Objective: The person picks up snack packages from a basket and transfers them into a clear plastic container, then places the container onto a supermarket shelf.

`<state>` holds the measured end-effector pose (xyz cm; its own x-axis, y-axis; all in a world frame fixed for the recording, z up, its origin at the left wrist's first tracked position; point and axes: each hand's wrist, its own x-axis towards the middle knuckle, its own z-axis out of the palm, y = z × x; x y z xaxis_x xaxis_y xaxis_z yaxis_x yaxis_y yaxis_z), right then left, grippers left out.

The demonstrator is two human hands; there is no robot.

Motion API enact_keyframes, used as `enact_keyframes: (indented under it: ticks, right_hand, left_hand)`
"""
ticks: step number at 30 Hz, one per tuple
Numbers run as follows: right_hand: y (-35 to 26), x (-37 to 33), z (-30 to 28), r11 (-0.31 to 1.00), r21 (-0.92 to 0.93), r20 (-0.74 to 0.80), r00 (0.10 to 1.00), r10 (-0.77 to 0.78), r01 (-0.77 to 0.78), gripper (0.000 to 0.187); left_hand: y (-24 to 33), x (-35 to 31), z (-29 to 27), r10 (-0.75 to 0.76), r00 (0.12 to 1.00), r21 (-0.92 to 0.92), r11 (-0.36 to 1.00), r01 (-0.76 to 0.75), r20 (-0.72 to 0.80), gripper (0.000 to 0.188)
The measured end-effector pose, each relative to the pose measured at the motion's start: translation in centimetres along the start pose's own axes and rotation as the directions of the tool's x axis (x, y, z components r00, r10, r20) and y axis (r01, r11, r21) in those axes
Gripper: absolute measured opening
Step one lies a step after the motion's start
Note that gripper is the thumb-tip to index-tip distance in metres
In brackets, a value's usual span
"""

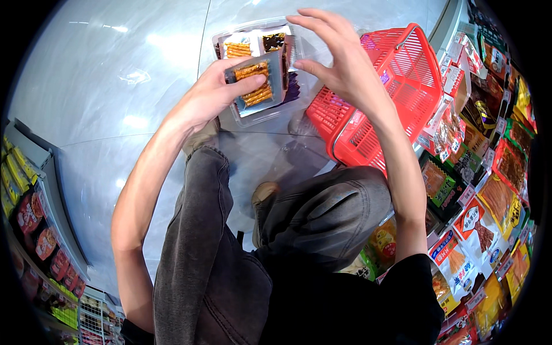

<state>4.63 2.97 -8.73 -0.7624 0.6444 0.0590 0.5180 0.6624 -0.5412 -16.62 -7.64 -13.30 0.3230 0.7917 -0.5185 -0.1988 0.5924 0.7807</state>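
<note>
My left hand (pixel 208 96) is closed on a flat grey snack packet (pixel 251 102) showing golden-brown sticks, its thumb pressed across the front. The packet is tilted above a clear plastic bin (pixel 261 119) on the floor. Inside the bin are more snack packets (pixel 236 48), some with the same sticks, and a dark purple one (pixel 290 92) partly hidden behind the held packet. At the bin's right edge, my right hand (pixel 339 54) hovers with thumb and fingers spread, holding nothing.
A red shopping basket (pixel 357 141) lies tipped on the floor to the right of the bin. Shelves of bagged snacks (pixel 477 230) line the right side. Another shelf (pixel 54 201) runs along the left. My bent legs (pixel 201 230) are below the bin on the shiny floor (pixel 103 86).
</note>
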Motion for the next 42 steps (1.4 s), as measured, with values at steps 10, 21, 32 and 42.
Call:
enact_keyframes:
  ticks: [10, 21, 32, 42]
  right_hand:
    - [3.0, -0.3, 2.6, 0.983, -0.021, 0.476, 0.863, 0.168, -0.180, 0.027]
    - [4.2, -0.9, 4.1, 0.947, 0.141, 0.380, 0.899, 0.217, -0.288, 0.014]
    - [3.5, -2.0, 6.6, 0.990, -0.141, 0.188, 0.981, 0.047, -0.021, 0.024]
    - [3.0, -3.1, 7.3, 0.920, -0.379, 0.079, 0.994, -0.079, 0.103, 0.036]
  left_hand:
    - [-4.4, -0.5, 0.8, 0.176, 0.958, 0.464, 0.884, -0.052, -0.227, 0.025]
    - [-3.9, -0.5, 0.0, 0.441, 0.874, 0.821, 0.563, -0.091, -0.205, 0.015]
    - [-4.3, -0.2, 1.6, 0.505, 0.863, 1.000, -0.014, -0.017, 0.022, 0.063]
    - [-5.6, 1.9, 2.5, 0.411, 0.912, 0.991, -0.119, 0.064, -0.010, 0.086]
